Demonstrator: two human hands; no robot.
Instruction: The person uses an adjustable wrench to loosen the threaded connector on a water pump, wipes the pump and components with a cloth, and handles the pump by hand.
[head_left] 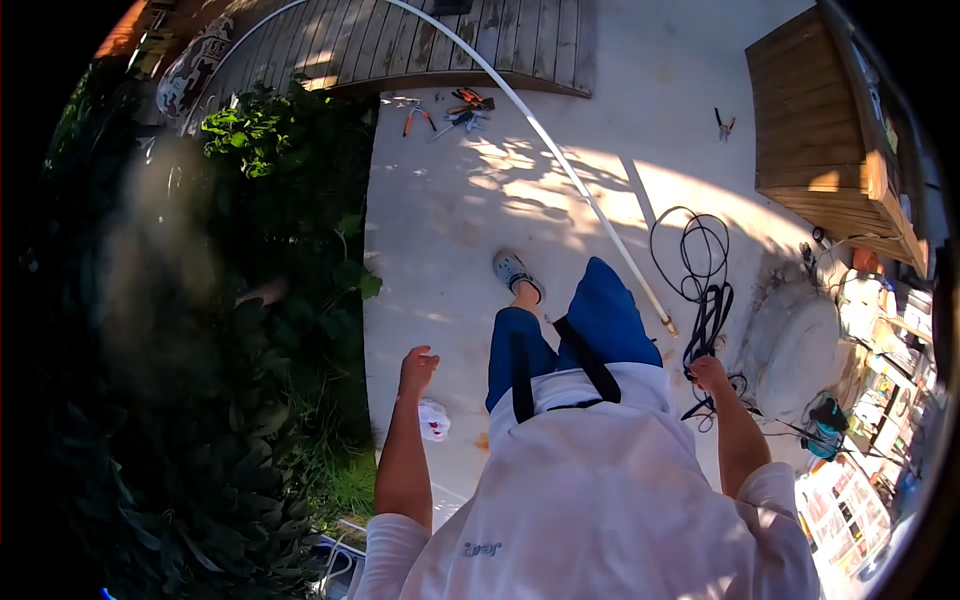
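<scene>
My left hand (418, 368) hangs over pale concrete with fingers loosely curled and apart, holding nothing. My right hand (707, 372) has curled fingers in front of a tangle of coiled black cable or hose (705, 265); whether it grips the cable is unclear. A long white pipe (560, 160) crosses diagonally, with a brass-coloured fitting (668, 326) at its end near my right leg. A small white plastic bundle (433, 420) lies beside my left forearm. One grey clog (512, 272) shows on my foot.
Pliers (418, 118) and several tools (470, 105) lie below a wooden deck (500, 55); more pliers (725, 125) lie near a wooden cabinet (805, 100). Dense plants (300, 190) border the left. Right are a pale rounded object (785, 340), a teal item (828, 430) and cluttered shelving (880, 360).
</scene>
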